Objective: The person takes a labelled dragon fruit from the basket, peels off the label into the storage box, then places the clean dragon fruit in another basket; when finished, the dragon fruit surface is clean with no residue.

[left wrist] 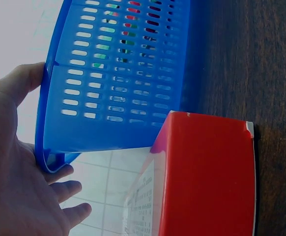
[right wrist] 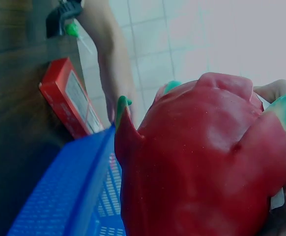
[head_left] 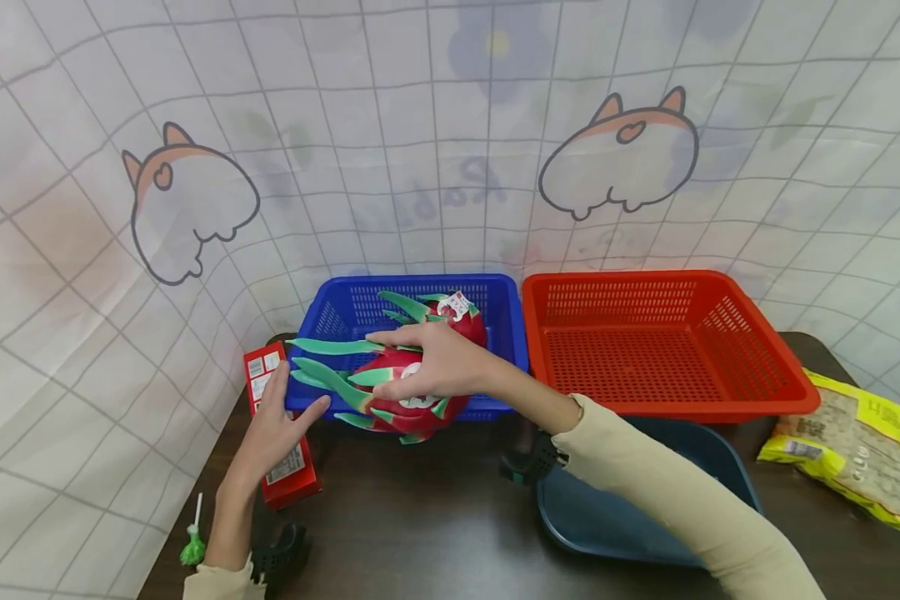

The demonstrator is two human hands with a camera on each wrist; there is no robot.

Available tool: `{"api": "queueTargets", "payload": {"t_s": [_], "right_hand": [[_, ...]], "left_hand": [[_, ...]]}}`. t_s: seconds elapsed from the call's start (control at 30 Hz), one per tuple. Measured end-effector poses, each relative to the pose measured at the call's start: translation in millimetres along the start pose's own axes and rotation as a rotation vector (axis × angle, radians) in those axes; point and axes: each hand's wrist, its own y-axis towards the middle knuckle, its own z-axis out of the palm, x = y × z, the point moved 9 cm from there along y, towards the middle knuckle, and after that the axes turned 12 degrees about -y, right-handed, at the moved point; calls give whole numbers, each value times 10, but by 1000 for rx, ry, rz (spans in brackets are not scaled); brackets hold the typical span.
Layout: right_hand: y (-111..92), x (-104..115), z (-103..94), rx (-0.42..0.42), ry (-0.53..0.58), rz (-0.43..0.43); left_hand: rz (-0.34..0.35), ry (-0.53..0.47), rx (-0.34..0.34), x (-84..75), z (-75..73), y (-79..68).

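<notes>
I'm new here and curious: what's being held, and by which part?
The right hand holds the nearer dragon fruit by its body. The left hand touches the blue basket's rim; any grip is unclear.

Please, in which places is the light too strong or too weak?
Head view: fairly even light, soft sheen on the table; left wrist view: background above the left hand washed out nearly white; right wrist view: upper right overexposed too, a pale sheen on the held dragon fruit, and the table at left dark.

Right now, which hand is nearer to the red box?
Left. The left hand is by the red box, at the blue basket; the right hand, on a dragon fruit, is farther away.
</notes>
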Motion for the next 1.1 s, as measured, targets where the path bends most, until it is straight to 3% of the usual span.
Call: {"api": "queueTargets", "payload": {"t_s": [0.2,0.47,0.73,1.1], "right_hand": [[-162,25,102,13,68,4],[-325,-11,258,55,83,27],[-378,-60,338,78,58,35],[-429,-167,430,108,48,51]], "left_hand": [[54,-14,3,-22,7,8],[42,-3,16,-10,-4,33],[73,-3,7,-28,-1,16],[53,-17,7,-17,0,22]]}}
